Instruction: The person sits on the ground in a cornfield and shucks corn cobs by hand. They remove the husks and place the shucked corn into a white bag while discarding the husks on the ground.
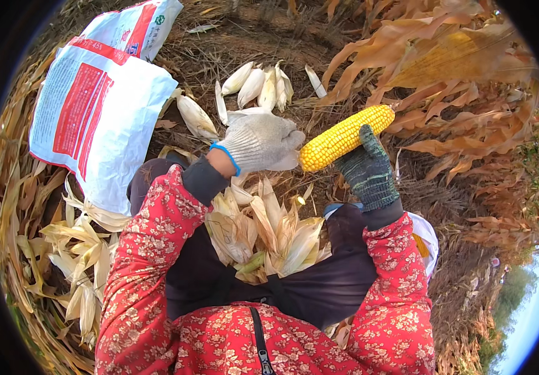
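A husked ear of yellow corn (347, 138) lies tilted across my right hand (369, 171), which wears a dark green knit glove. The thumb rests over the cob and the other fingers are hidden beneath it. My left hand (262, 140), in a whitish knit glove with a blue cuff edge, is close to the cob's lower end; I cannot tell whether it touches. Its back faces me and its fingertips are partly hidden. Below both hands, between my legs, is a heap of stripped corn husks (265, 229).
Several ears in pale husks (260, 86) lie on the ground ahead, and another unhusked ear (196, 116) lies nearer the printed white sacks (129, 112) at left. Dry corn stalks (447, 61) lean in from the right. By my right sleeve stands a white bag (425, 239) with yellow corn showing.
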Tool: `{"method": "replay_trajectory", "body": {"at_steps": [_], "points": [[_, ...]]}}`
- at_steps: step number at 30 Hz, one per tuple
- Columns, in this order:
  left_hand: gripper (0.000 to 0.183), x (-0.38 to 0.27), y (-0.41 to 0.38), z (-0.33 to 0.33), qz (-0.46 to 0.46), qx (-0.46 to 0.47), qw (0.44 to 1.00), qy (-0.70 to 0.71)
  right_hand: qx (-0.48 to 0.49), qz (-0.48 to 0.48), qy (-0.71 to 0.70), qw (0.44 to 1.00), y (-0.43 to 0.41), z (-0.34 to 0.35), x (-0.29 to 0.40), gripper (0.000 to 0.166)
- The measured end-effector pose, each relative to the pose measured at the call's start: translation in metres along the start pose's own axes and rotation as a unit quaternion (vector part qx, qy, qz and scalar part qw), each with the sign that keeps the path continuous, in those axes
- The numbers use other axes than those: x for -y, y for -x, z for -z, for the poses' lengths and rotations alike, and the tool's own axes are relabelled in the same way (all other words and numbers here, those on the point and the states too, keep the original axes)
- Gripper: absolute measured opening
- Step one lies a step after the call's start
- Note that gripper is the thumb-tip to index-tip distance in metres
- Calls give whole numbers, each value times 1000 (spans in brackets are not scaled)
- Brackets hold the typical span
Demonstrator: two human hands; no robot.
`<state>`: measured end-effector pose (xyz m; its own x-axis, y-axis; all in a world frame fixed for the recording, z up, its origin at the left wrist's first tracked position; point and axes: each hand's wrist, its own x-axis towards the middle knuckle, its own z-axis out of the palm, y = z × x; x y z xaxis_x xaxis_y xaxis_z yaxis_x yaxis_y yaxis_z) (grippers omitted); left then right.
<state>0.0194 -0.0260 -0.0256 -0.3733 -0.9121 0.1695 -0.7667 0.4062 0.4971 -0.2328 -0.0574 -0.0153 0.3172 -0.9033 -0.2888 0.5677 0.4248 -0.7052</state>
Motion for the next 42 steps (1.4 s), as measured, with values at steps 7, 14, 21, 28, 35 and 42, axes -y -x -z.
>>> {"method": "replay_trajectory", "body": {"at_steps": [7,14,21,28,35,42], "points": [[47,-7,43,-34,-39,386,916,-101,-50,30,-54,997,2,29,27,54],[76,-14,28,-23,-33,99,985,135,-75,-11,-62,995,9,32,24,58],[46,-31,14,-44,65,136,881,449,-35,-10,-28,999,6,-8,1,55],[36,-28,53,-66,-161,296,937,96,-142,156,186,960,-4,30,40,47],[58,-29,37,-50,-118,362,916,-126,-2,227,683,694,21,14,17,59],[51,-14,47,-43,-96,368,923,-62,62,354,798,483,49,36,25,52]]}}
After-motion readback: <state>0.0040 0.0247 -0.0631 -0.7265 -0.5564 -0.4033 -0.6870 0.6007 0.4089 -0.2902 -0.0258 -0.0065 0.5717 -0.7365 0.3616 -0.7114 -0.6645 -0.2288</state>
